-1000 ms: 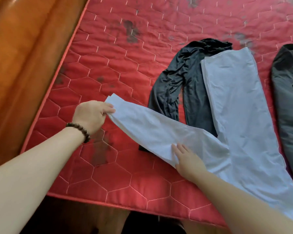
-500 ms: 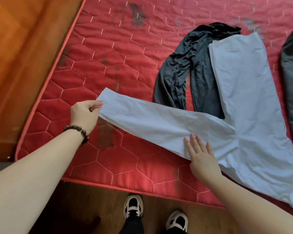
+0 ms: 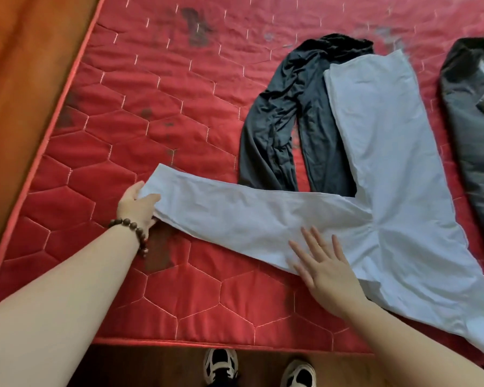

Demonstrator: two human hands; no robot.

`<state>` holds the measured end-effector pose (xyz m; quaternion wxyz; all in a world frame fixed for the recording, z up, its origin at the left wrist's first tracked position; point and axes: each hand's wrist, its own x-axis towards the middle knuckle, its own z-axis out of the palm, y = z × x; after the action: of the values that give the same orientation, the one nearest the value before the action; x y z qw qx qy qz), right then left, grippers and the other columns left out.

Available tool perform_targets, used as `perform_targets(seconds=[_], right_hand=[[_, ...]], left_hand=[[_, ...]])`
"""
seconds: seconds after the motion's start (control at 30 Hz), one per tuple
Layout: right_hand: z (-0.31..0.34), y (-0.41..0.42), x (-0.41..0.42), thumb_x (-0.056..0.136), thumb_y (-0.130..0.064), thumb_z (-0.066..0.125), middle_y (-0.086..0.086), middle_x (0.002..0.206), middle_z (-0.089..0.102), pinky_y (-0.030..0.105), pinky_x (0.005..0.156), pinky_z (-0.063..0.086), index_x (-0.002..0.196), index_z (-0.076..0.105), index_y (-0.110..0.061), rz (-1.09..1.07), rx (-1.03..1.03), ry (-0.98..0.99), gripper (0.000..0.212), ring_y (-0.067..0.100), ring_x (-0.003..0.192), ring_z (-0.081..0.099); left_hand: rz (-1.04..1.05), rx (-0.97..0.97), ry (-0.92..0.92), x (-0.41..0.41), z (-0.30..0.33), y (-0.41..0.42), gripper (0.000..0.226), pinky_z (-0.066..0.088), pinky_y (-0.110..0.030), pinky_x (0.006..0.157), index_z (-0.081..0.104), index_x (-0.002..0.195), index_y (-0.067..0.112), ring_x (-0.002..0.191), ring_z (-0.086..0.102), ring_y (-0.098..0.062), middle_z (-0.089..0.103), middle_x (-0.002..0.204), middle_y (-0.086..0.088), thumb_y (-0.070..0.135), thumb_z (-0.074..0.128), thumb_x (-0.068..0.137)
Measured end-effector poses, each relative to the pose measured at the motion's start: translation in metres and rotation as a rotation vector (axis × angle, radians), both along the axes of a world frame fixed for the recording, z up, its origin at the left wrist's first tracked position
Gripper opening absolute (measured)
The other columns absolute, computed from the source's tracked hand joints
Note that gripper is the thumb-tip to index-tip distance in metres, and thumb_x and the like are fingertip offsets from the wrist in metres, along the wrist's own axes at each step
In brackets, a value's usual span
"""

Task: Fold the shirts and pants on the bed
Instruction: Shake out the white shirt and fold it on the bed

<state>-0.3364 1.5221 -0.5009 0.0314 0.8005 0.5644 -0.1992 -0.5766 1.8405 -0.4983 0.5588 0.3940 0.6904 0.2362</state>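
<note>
White pants (image 3: 380,169) lie spread on the red quilted mattress (image 3: 157,107), one leg running up the bed, the other stretched out to the left. My left hand (image 3: 137,205), with a bead bracelet on the wrist, grips the cuff of that left leg. Flat on the same leg near the crotch rests my right hand (image 3: 323,270), its fingers straight and spread. Dark pants (image 3: 285,121) lie partly under the white pair. Another dark garment (image 3: 475,129) lies at the right edge.
The bed's wooden frame (image 3: 25,101) runs along the left side. The mattress front edge (image 3: 235,343) is close to me, with wooden floor and my two shoes (image 3: 221,368) below it. Dark stains mark the mattress.
My left hand has drawn the white leg's cuff outward and down to the mattress, straightening the leg. My right hand has slid right along it and spread flat.
</note>
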Motion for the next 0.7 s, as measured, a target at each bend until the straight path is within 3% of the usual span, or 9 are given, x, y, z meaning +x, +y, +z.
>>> perform_targets(seconds=[0.1, 0.17, 0.2, 0.27, 0.37, 0.47, 0.6, 0.63, 0.7], right_hand=[[-0.001, 0.008, 0.015, 0.097, -0.044, 0.018, 0.003, 0.160, 0.004, 0.049, 0.118, -0.002, 0.149, 0.016, -0.032, -0.194, 0.154, -0.103, 0.053, 0.021, 0.148, 0.001], [-0.004, 0.011, 0.032, 0.098, -0.045, 0.019, 0.006, 0.160, -0.004, 0.052, 0.118, -0.003, 0.151, 0.012, -0.032, -0.369, 0.087, -0.142, 0.055, 0.024, 0.149, -0.002], [-0.007, 0.013, 0.038, 0.099, -0.048, 0.020, 0.005, 0.160, -0.010, 0.053, 0.117, -0.003, 0.152, 0.007, -0.033, -0.447, 0.005, -0.135, 0.057, 0.024, 0.148, -0.007], [-0.015, 0.017, 0.044, 0.095, -0.057, 0.020, 0.004, 0.159, -0.018, 0.056, 0.116, -0.006, 0.151, -0.005, -0.037, -0.486, -0.125, -0.134, 0.064, 0.023, 0.146, -0.018], [-0.023, 0.030, 0.036, 0.089, -0.070, 0.013, 0.001, 0.156, -0.029, 0.056, 0.111, -0.022, 0.144, -0.019, -0.044, -0.363, -0.111, -0.175, 0.069, 0.022, 0.142, -0.030], [-0.029, 0.041, 0.024, 0.086, -0.073, 0.007, -0.003, 0.154, -0.033, 0.054, 0.108, -0.027, 0.147, -0.013, -0.045, -0.294, -0.090, -0.186, 0.069, 0.020, 0.139, -0.036], [-0.031, 0.046, 0.027, 0.087, -0.072, 0.008, -0.005, 0.157, -0.028, 0.058, 0.109, -0.022, 0.147, -0.006, -0.048, -0.336, -0.029, -0.166, 0.066, 0.017, 0.141, -0.032], [-0.030, 0.047, 0.033, 0.088, -0.070, 0.009, -0.006, 0.157, -0.026, 0.058, 0.109, -0.020, 0.147, -0.005, -0.047, -0.389, 0.027, -0.176, 0.065, 0.016, 0.143, -0.029], [-0.029, 0.048, 0.049, 0.089, -0.066, 0.009, -0.004, 0.158, -0.023, 0.059, 0.112, -0.015, 0.149, -0.004, -0.044, -0.578, 0.082, -0.187, 0.065, 0.015, 0.145, -0.023]], left_hand=[[-0.055, 0.061, 0.157, 0.003, -0.024, -0.002, 0.043, 0.049, -0.046, 0.098, 0.062, 0.119, 0.020, 0.110, 0.062, -0.027, 0.061, 0.122, -0.001, 0.012, 0.071, 0.079], [-0.073, 0.083, 0.218, 0.006, -0.032, 0.001, 0.035, 0.056, -0.036, 0.080, 0.068, 0.112, 0.015, 0.084, 0.066, -0.023, 0.067, 0.096, -0.004, 0.008, 0.071, 0.078], [-0.081, 0.117, 0.248, 0.008, -0.032, 0.003, 0.033, 0.053, -0.027, 0.065, 0.070, 0.110, 0.016, 0.066, 0.059, -0.016, 0.063, 0.078, -0.001, 0.006, 0.069, 0.078], [-0.087, 0.208, 0.233, 0.014, -0.025, 0.012, 0.034, 0.042, -0.013, 0.051, 0.071, 0.110, 0.020, 0.052, 0.043, -0.007, 0.051, 0.064, 0.006, 0.004, 0.065, 0.080], [-0.142, 0.317, 0.075, 0.025, 0.000, 0.034, 0.037, 0.037, 0.000, 0.054, 0.071, 0.107, 0.026, 0.060, 0.042, -0.003, 0.049, 0.075, 0.001, 0.001, 0.064, 0.081], [-0.162, 0.304, -0.169, 0.034, 0.019, 0.046, 0.035, 0.042, -0.008, 0.067, 0.072, 0.101, 0.026, 0.070, 0.044, -0.005, 0.052, 0.083, 0.001, -0.003, 0.064, 0.082], [-0.083, 0.201, -0.066, 0.029, 0.003, 0.040, 0.041, 0.046, -0.030, 0.083, 0.068, 0.115, 0.015, 0.086, 0.056, -0.023, 0.061, 0.101, -0.010, -0.008, 0.056, 0.083], [-0.037, 0.185, -0.056, 0.026, -0.001, 0.038, 0.042, 0.049, -0.027, 0.086, 0.067, 0.117, 0.012, 0.091, 0.061, -0.020, 0.064, 0.108, -0.010, -0.009, 0.055, 0.083], [0.012, 0.159, -0.066, 0.022, -0.006, 0.036, 0.042, 0.050, -0.013, 0.067, 0.066, 0.117, 0.011, 0.076, 0.063, -0.009, 0.066, 0.109, -0.010, -0.011, 0.053, 0.083]])
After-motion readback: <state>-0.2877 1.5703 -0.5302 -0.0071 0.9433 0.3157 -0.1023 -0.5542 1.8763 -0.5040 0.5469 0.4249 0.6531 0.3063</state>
